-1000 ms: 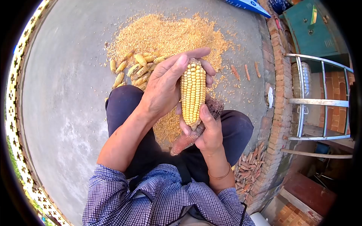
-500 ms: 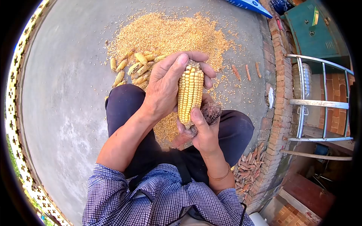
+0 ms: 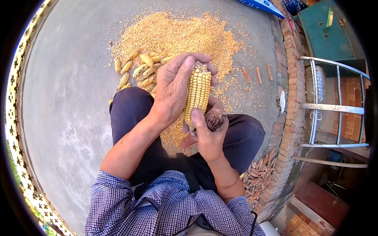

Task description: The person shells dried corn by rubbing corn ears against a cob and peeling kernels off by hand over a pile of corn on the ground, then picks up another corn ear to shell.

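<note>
An ear of corn (image 3: 198, 88) with full rows of yellow kernels stands nearly upright between my hands. My left hand (image 3: 172, 88) is closed around its upper part, fingers wrapped behind and thumb along the side. Lower down, my right hand (image 3: 212, 135) presses its thumb against the ear's side. A dark, rough, round-ended piece, apparently a bare corncob (image 3: 216, 119), is also in my right hand, beside the ear. The fingers of my right hand are mostly hidden behind the ear. Another reddish cob (image 3: 188, 141) shows below my hands.
A wide heap of loose kernels (image 3: 173, 33) covers the concrete floor ahead. Several unshelled ears (image 3: 147, 72) lie left of my hands. Stripped cobs (image 3: 260, 173) are piled at right by the low brick edge (image 3: 293, 114). A metal railing (image 3: 334, 107) stands beyond it.
Both hands and the ear have shifted slightly left. My right thumb has moved a little up and left along the ear, and the dark cob has moved left with that hand.
</note>
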Available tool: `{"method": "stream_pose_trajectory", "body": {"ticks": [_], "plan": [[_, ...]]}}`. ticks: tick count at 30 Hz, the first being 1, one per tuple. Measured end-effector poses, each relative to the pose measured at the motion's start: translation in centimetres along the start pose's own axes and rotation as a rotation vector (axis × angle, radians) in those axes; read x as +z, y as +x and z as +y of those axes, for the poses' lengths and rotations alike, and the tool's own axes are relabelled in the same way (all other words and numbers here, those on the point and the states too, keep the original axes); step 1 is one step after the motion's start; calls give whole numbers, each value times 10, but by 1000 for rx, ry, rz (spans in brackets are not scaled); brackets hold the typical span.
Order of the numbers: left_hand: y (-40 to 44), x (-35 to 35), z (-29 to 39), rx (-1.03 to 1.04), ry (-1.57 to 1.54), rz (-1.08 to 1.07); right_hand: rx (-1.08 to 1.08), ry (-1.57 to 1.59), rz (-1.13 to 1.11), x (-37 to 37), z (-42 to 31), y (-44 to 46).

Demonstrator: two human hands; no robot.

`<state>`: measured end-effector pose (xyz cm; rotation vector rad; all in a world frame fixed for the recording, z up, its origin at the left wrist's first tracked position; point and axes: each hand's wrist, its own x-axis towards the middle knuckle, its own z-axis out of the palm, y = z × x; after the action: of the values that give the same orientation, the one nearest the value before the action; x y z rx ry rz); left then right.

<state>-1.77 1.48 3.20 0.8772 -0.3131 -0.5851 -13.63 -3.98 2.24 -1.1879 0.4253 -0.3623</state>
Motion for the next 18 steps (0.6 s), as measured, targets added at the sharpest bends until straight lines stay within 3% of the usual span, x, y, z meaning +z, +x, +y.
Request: {"method": "stream_pose_trajectory", "body": {"ticks": [8, 11, 18], "plan": [[2, 2, 3, -63, -128, 15, -32, -66, 53, 4, 0, -4], [-2, 10, -4, 5, 70, 59, -62, -227, 94, -2, 3, -5], [-1, -2, -5, 9, 6, -23, -217, -244, 1, 3, 3, -1]]}}
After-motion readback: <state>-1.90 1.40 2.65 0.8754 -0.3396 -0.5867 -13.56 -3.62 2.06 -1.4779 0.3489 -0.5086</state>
